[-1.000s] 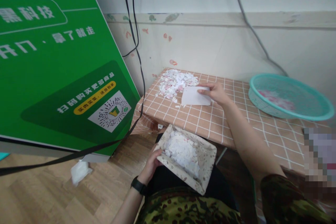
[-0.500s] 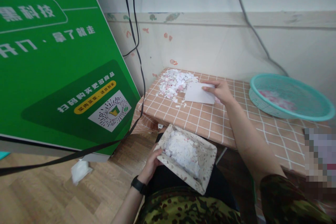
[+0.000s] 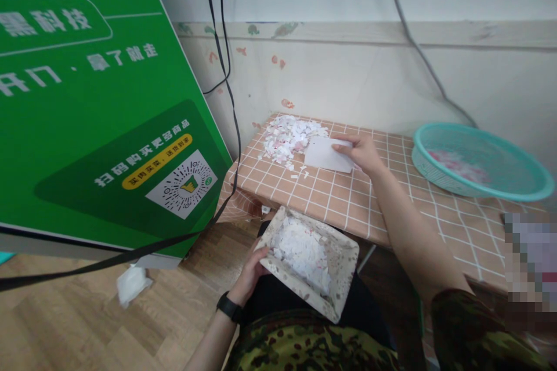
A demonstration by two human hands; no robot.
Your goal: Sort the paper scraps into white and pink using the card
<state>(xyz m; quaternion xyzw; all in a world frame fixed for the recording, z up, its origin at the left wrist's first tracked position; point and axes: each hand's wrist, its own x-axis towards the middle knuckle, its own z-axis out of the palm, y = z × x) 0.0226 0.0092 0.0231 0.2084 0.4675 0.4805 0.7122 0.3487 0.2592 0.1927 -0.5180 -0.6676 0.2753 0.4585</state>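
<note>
White card (image 3: 327, 155) sits pinched in the right hand (image 3: 364, 155) beside paper scraps (image 3: 287, 134); the left hand (image 3: 251, 269) clasps the tray (image 3: 343, 262), likely to steady it.

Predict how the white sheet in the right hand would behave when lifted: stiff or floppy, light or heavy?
The white sheet is probably fairly stiff: it looks flat with the right hand gripping one end, though the table may support it. It is likely light, as it looks thin.

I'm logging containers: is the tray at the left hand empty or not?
Not empty: white paper scraps lie inside the tray, which the left hand grips by its rim.
</note>
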